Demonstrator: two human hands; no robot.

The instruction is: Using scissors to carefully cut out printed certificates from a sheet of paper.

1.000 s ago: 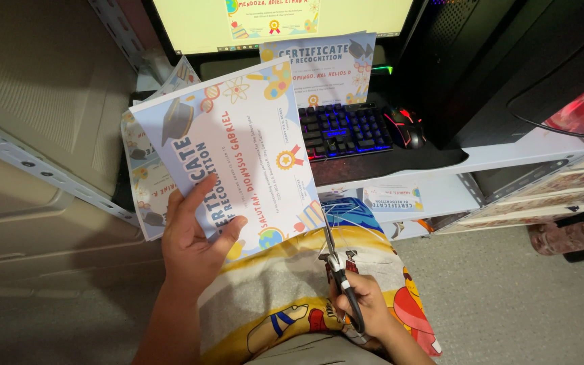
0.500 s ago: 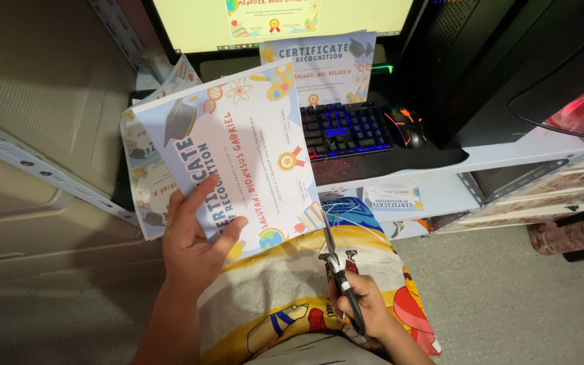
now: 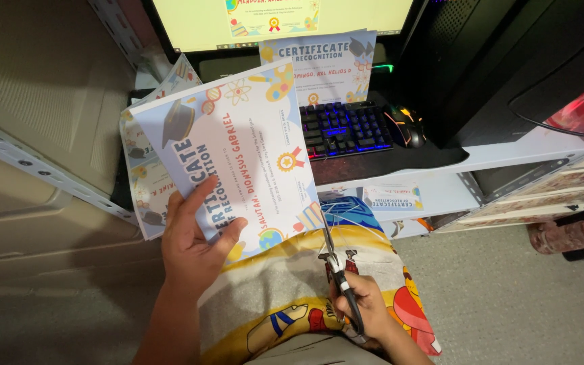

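Observation:
My left hand point(image 3: 194, 250) holds a printed certificate sheet point(image 3: 238, 145) by its lower edge, tilted, with colourful school drawings on it. My right hand point(image 3: 363, 307) grips a pair of scissors point(image 3: 332, 253) with black handles. Their blades point up and meet the sheet's lower right edge. Both hands work above a cartoon-print pillow point(image 3: 319, 297) on my lap. More printed sheets point(image 3: 140, 182) lie behind the held one.
A backlit keyboard point(image 3: 346, 128) and a mouse point(image 3: 410, 132) sit on a dark desk shelf, with another certificate point(image 3: 319, 64) propped against the monitor point(image 3: 278, 17). A black computer case point(image 3: 508, 61) stands at right. A pink bottle point(image 3: 566, 236) lies on the floor.
The held sheet has shifted slightly left and turned a little in my left hand. The scissors stay at its lower right edge.

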